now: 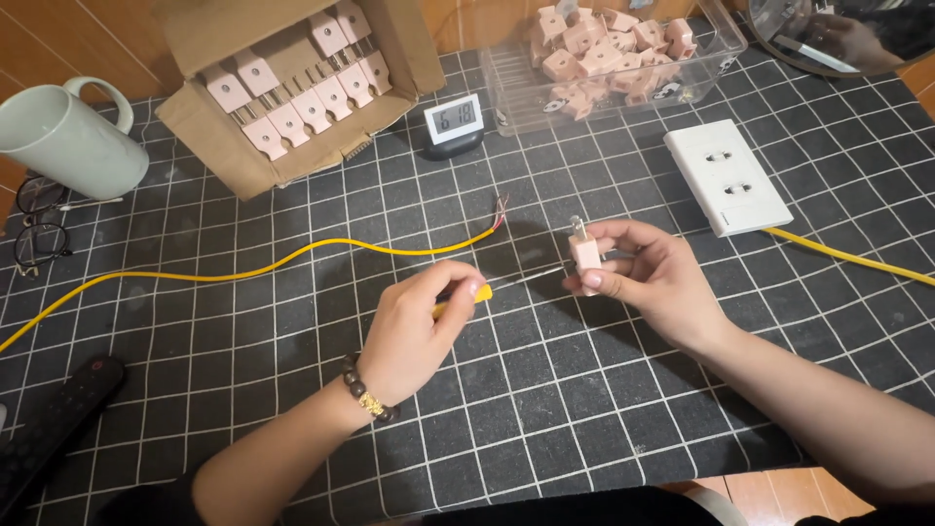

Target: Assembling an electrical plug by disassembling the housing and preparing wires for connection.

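Nearest, left hand (414, 331) is gripping a yellow-handled thin-shafted screwdriver (506, 284), tip touching the small pink two-pin plastic plug (585, 253) pinched by right hand (651, 278), yellow bare-ended cable (292, 261) lying unattached behind.

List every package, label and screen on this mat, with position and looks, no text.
Cardboard box: far left, brown, flaps open, rows of pink plugs.
Clear plastic bin: far centre-right, rectangular, loose pink plugs.
Small digital display: between them, white frame, pale screen, dark base.
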